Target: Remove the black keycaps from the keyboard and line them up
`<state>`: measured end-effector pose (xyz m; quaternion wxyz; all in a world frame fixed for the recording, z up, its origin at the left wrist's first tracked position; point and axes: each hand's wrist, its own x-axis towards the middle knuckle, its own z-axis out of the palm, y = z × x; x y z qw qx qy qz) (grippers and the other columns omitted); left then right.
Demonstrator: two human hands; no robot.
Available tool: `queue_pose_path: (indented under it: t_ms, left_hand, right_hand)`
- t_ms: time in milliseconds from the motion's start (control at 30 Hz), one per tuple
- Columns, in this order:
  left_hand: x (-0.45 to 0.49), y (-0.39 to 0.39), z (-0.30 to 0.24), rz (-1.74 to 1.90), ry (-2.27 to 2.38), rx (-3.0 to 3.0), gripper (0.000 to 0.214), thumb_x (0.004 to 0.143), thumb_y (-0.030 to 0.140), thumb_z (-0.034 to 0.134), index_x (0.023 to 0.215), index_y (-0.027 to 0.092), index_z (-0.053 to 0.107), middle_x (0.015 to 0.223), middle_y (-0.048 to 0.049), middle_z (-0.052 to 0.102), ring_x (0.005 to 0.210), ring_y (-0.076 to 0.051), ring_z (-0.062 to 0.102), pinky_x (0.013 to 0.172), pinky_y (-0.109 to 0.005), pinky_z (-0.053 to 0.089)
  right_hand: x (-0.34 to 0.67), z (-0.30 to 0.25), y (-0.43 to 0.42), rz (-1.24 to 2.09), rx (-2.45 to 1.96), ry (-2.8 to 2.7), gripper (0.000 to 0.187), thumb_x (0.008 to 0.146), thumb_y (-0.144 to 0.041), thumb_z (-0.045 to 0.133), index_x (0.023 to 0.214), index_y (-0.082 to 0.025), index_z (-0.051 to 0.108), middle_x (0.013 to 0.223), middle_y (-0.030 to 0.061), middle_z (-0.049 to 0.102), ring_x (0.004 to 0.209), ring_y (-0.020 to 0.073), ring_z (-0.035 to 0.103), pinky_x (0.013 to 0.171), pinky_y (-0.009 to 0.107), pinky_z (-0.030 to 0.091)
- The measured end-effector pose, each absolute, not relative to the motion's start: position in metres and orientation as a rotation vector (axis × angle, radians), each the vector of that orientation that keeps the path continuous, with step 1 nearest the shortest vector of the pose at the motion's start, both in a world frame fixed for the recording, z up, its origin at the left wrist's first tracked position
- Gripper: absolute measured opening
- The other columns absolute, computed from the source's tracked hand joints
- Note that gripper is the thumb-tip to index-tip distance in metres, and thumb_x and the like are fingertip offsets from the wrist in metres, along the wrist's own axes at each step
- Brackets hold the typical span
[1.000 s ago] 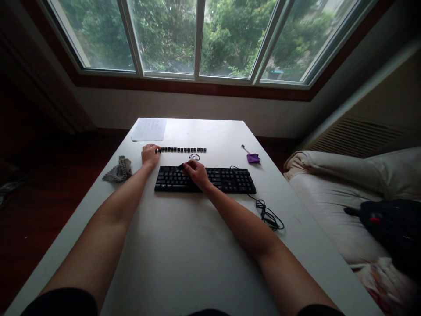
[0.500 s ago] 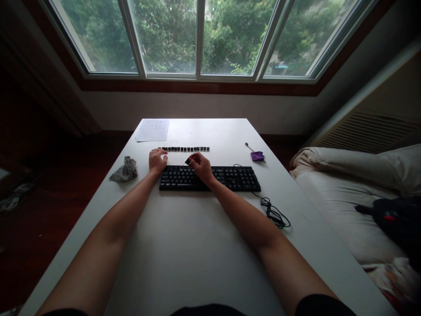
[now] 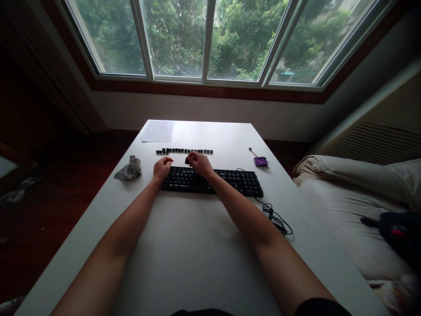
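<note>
A black keyboard (image 3: 223, 181) lies across the white table, with my forearms reaching over and beside it. My right hand (image 3: 201, 164) is above its back edge, fingers pinched on a small dark keycap puller (image 3: 187, 161) with thin wires hanging below it. At the keyboard's back left corner is my left hand (image 3: 162, 167); its fingers are loosely curled, thumb and fingertip slightly apart, and nothing shows in them. Behind both hands runs a row of loose black keycaps (image 3: 177, 151). The right hand hides part of the keys.
A crumpled grey cloth (image 3: 130, 168) lies to the left, a sheet of paper (image 3: 158, 131) at the back left. On the right are a purple pouch (image 3: 261, 161), a small brush (image 3: 252, 152) and the coiled cable (image 3: 276, 219). A sofa (image 3: 338, 210) stands beside the table.
My left hand has drawn back from the left end of the keycap row toward the keyboard, uncovering keycaps there. The right hand still holds the puller, nearly in place. The view has shifted slightly.
</note>
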<state>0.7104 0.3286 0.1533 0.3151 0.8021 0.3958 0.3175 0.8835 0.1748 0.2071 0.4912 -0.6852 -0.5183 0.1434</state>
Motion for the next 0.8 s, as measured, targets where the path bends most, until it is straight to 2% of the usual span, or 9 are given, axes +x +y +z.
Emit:
queue_pose_path:
  t_ms: [133,367,467,600,800]
  left_hand:
    - [0.709,0.329,0.155,0.833,1.037,2.107,0.022,0.083,0.032,0.056,0.093,0.025,0.075,0.084,-0.0005,0.074,0.077,-0.02,0.064,0.076,-0.032,0.048]
    - [0.707,0.328,0.156,0.822,0.989,2.103,0.021,0.083,0.031,0.057,0.093,0.026,0.075,0.085,-0.0006,0.075,0.08,-0.021,0.066,0.077,-0.032,0.049]
    - [0.707,0.329,0.155,0.821,0.991,2.103,0.021,0.084,0.031,0.057,0.093,0.026,0.075,0.084,-0.0005,0.075,0.078,-0.02,0.066,0.075,-0.032,0.049]
    - [0.706,0.328,0.156,0.806,0.995,2.108,0.021,0.085,0.03,0.057,0.094,0.025,0.075,0.085,-0.0013,0.075,0.079,-0.021,0.067,0.078,-0.033,0.05]
    - [0.705,0.313,0.176,0.957,0.846,2.337,0.02,0.089,0.025,0.055,0.096,0.023,0.073,0.1,-0.005,0.073,0.083,-0.021,0.065,0.085,-0.035,0.051]
  right_hand:
    - [0.884,0.218,0.181,0.355,-1.741,-1.392,0.015,0.094,-0.036,0.063,0.087,-0.024,0.07,0.065,-0.0029,0.07,0.06,0.0146,0.063,0.061,0.025,0.041]
    - [0.868,0.22,0.159,0.183,-1.703,-1.593,0.015,0.092,-0.037,0.066,0.088,-0.025,0.072,0.073,-0.0008,0.069,0.065,0.0152,0.058,0.065,0.026,0.038]
    - [0.873,0.212,0.15,0.168,-1.703,-1.492,0.018,0.093,-0.04,0.063,0.088,-0.024,0.071,0.073,0.0001,0.07,0.067,0.0163,0.06,0.067,0.027,0.041]
    - [0.886,0.196,0.146,0.318,-1.613,-1.319,0.024,0.092,-0.046,0.063,0.086,-0.024,0.07,0.074,0.0005,0.073,0.071,0.018,0.068,0.072,0.029,0.049]
    - [0.893,0.18,0.143,0.468,-1.443,-1.065,0.038,0.087,-0.06,0.065,0.09,-0.022,0.066,0.077,0.0028,0.074,0.07,0.0203,0.074,0.073,0.035,0.059]
